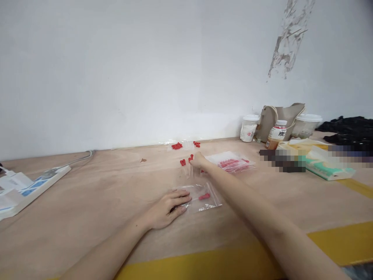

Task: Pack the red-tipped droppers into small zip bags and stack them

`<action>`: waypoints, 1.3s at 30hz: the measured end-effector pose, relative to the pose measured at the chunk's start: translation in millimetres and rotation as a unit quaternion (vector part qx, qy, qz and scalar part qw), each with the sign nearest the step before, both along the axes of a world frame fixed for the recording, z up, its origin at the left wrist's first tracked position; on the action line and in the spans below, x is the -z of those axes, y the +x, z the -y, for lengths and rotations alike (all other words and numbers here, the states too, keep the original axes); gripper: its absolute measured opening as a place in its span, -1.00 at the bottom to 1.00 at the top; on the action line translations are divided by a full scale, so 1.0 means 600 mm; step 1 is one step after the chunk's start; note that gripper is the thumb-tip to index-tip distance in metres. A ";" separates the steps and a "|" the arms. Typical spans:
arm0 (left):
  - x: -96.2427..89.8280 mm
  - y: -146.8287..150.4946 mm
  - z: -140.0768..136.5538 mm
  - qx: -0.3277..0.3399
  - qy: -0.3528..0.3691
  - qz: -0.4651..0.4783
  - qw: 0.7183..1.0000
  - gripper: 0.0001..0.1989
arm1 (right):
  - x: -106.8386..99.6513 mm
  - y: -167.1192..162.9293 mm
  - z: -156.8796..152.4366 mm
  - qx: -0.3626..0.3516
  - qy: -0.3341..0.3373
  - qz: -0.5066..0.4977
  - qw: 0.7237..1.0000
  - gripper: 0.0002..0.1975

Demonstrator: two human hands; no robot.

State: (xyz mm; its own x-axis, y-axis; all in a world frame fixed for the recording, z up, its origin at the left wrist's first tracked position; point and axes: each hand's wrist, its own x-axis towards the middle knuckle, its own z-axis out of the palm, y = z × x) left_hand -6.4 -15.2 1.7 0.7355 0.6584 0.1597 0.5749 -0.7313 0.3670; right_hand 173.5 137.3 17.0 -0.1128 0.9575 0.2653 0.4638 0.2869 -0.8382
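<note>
Looking at a white wall (pixel 145 70) filling the upper half of the frame, surface flaked off in a patch upper right. Below it I have a wood-grain tabletop (pixel 96 202), with a yellow strip (pixel 192 266) along the bottom and up the lower right. White power strip (pixel 36 188) at the left edge, plugs in, grey cable running up toward the wall. Black fabric (pixel 352 128) heaped at the right edge. Green-and-white tissue pack (pixel 329 165) at right; pixelated patch just left of it, can't tell what's under. Tan bag (pixel 266 120) upright near the wall, right of centre, a paper cup (pixel 250 128) to its left and a lidded cup (pixel 305 126) to its right.

Stack of plastic bags (pixel 230 161) lies right of centre, red showing through. Left hand (pixel 169 206) is palm down below centre, fingers extended, on the left part of a clear zip bag (pixel 204 188). Right hand (pixel 198 160) is at centre, fingers drawn in beside the red ends of two glass droppers (pixel 190 157); I can't tell if it grips either. Capped bottle (pixel 276 134) stands in front of the tan bag.

Red bulbs (pixel 176 146) sit on clear film by the wall, a smaller cluster just right. A red-ended piece (pixel 204 196) shows at the zip bag; can't tell inside or on top. Two more droppers (pixel 183 163) lie side by side left of the right hand.
</note>
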 end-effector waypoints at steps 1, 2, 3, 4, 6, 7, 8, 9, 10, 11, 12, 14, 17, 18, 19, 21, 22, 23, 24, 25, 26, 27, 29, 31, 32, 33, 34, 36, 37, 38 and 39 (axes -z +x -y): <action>0.000 0.000 0.000 -0.001 -0.001 -0.002 1.000 -0.64 | -0.002 0.017 0.013 0.006 -0.001 -0.002 1.000 -0.50; 0.001 0.000 -0.001 -0.001 -0.002 -0.003 1.000 -0.65 | -0.004 0.038 0.028 0.014 -0.006 -0.003 1.000 -0.46; 0.001 0.000 -0.001 0.000 -0.003 -0.003 1.000 -0.65 | -0.004 0.059 0.045 0.019 -0.006 -0.007 1.000 -0.42; 0.001 0.001 -0.001 0.000 -0.004 -0.002 1.000 -0.65 | -0.001 0.082 0.064 0.015 -0.004 -0.023 1.000 -0.38; 0.001 0.001 -0.002 -0.003 -0.007 -0.001 1.000 -0.66 | 0.010 0.125 0.102 0.020 0.006 -0.083 0.996 -0.33; 0.001 0.002 -0.002 -0.004 -0.009 -0.001 1.000 -0.67 | 0.018 0.142 0.119 0.029 0.008 -0.115 0.993 -0.33; 0.001 0.002 -0.003 -0.005 -0.011 -0.001 1.000 -0.67 | 0.027 0.156 0.134 0.042 0.008 -0.149 0.988 -0.34; 0.001 0.002 -0.003 -0.005 -0.013 -0.003 1.000 -0.67 | 0.036 0.166 0.147 0.052 0.006 -0.182 0.982 -0.34; 0.000 0.002 -0.004 -0.005 -0.015 -0.004 1.000 -0.67 | 0.045 0.173 0.157 0.060 0.001 -0.213 0.975 -0.35; 0.001 0.002 -0.004 -0.005 -0.015 -0.005 1.000 -0.67 | 0.053 0.175 0.164 0.064 -0.003 -0.241 0.968 -0.37; 0.001 0.001 -0.005 -0.005 -0.015 -0.006 1.000 -0.67 | 0.059 0.175 0.168 0.063 -0.007 -0.265 0.962 -0.38; 0.001 0.001 -0.006 -0.005 -0.018 -0.010 1.000 -0.67 | 0.067 0.170 0.173 0.057 -0.014 -0.295 0.954 -0.41; 0.002 0.000 -0.006 -0.007 -0.020 -0.016 1.000 -0.67 | 0.072 0.155 0.179 0.041 -0.033 -0.330 0.943 -0.48; 0.002 0.001 -0.006 -0.007 -0.020 -0.018 1.000 -0.67 | 0.073 0.151 0.182 0.032 -0.049 -0.345 0.937 -0.52; 0.002 0.001 -0.006 -0.008 -0.020 -0.018 1.000 -0.67 | 0.073 0.147 0.185 0.022 -0.066 -0.360 0.930 -0.55; 0.001 0.002 -0.005 -0.011 -0.017 -0.015 1.000 -0.65 | 0.074 0.143 0.193 -0.002 -0.105 -0.374 0.922 -0.62; 0.001 0.002 -0.004 -0.014 -0.015 -0.011 1.000 -0.64 | 0.075 0.143 0.197 -0.016 -0.122 -0.365 0.923 -0.66; 0.000 0.003 -0.003 -0.018 -0.013 -0.006 1.000 -0.62 | 0.075 0.146 0.200 -0.031 -0.133 -0.344 0.929 -0.68; 0.000 0.003 -0.002 -0.023 -0.011 -0.001 1.000 -0.60 | 0.074 0.151 0.201 -0.047 -0.138 -0.311 0.939 -0.70; -0.001 0.004 -0.001 -0.028 -0.011 0.002 1.000 -0.59 | 0.074 0.157 0.202 -0.062 -0.137 -0.264 0.953 -0.73; -0.001 0.004 0.000 -0.032 -0.011 0.005 0.999 -0.58 | 0.072 0.163 0.202 -0.078 -0.127 -0.208 0.967 -0.75; -0.002 0.004 0.000 -0.036 -0.011 0.007 0.999 -0.58 | 0.071 0.170 0.201 -0.093 -0.108 -0.151 0.978 -0.76; -0.001 0.004 0.000 -0.035 -0.010 0.007 0.999 -0.59 | 0.068 0.178 0.198 -0.125 -0.060 -0.053 0.989 -0.79; -0.001 0.003 -0.001 -0.031 -0.008 0.006 0.999 -0.59 | 0.067 0.177 0.194 -0.152 -0.027 -0.009 0.988 -0.79; 0.000 0.003 -0.001 -0.030 -0.007 0.006 1.000 -0.59 | 0.068 0.172 0.193 -0.156 -0.017 -0.005 0.988 -0.79; 0.000 0.003 -0.002 -0.028 -0.006 0.006 1.000 -0.59 | 0.070 0.165 0.191 -0.149 -0.009 -0.008 0.989 -0.79; 0.001 0.003 -0.002 -0.027 -0.004 0.007 1.000 -0.59 | 0.073 0.157 0.191 -0.135 0.001 -0.013 0.991 -0.80; 0.001 0.003 -0.003 -0.023 0.000 0.010 1.000 -0.59 | 0.078 0.141 0.190 -0.115 0.020 -0.029 0.993 -0.83; 0.002 0.003 -0.003 -0.022 0.002 0.012 1.000 -0.59 | 0.080 0.136 0.191 -0.123 0.023 -0.038 0.991 -0.84; 0.002 0.003 -0.003 -0.021 0.002 0.013 1.000 -0.59 | 0.081 0.133 0.192 -0.141 0.019 -0.048 0.989 -0.85; 0.003 0.002 -0.004 -0.021 0.002 0.014 1.000 -0.59 | 0.081 0.133 0.194 -0.164 0.009 -0.057 0.985 -0.85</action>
State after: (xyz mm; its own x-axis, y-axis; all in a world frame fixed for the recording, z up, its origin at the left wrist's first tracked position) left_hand -5.0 -13.0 -0.1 0.7030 0.6874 0.1825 0.5943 -0.7087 0.3802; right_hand 253.5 21.1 -31.6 -0.3837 0.8696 0.3106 0.2463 0.4206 -0.8732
